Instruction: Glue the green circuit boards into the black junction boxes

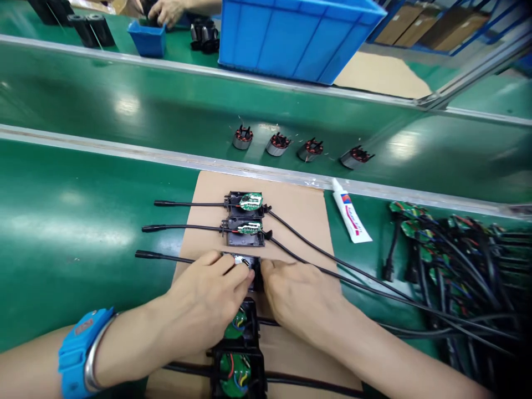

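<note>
On a brown cardboard sheet (299, 210) lie several black plastic housings with green circuit boards and black cables. My left hand (208, 299) and my right hand (299, 293) meet over the third housing (249, 265), fingers curled and pressing on it from both sides. Two finished-looking housings (246, 202) (245, 230) lie just beyond it, their cables running left and right. Two more housings (238, 366) sit nearer me, partly hidden under my wrists. A blue watch (81, 349) is on my left wrist.
A white glue tube (351, 213) lies right of the cardboard. A heap of cabled boards (453, 260) fills the right side. Several wound motor stators (277, 145) stand on the green belt beyond a metal rail. A blue crate (291, 36) and another person's hand (166, 11) are at the back.
</note>
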`<state>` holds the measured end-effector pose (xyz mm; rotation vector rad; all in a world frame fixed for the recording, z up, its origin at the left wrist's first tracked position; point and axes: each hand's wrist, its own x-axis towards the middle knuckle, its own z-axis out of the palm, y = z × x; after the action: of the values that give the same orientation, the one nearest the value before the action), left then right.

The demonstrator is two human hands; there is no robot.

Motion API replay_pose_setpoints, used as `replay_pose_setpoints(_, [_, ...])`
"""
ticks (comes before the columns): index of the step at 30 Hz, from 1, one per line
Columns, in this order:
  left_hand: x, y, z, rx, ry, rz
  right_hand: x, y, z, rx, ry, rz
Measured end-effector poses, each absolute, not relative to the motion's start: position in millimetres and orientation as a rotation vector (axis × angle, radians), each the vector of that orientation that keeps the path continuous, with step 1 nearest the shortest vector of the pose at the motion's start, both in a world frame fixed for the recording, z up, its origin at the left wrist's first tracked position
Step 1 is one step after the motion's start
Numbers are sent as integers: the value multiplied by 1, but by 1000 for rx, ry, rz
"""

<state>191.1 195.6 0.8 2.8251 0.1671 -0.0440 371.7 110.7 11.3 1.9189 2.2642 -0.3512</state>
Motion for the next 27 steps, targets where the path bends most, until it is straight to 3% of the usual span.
replay_pose_setpoints(10, [189,197,0,2837,164,-2,384,97,4,2347,2394,-742])
replay_pose_setpoints(19, [185,194,6,2720,212,49,394,97,3,2199,2570,-1131])
replay_pose_setpoints(21, [183,213,1,2604,325,224,403,106,5,2248,2592,-1035])
replay_pose_setpoints(24, [188,247,-10,2597,628,350,413,122,-8,2492,2508,-586])
replay_pose_setpoints(27, [192,266,-16,2586,701,218,413,125,-18,2613,2354,-597])
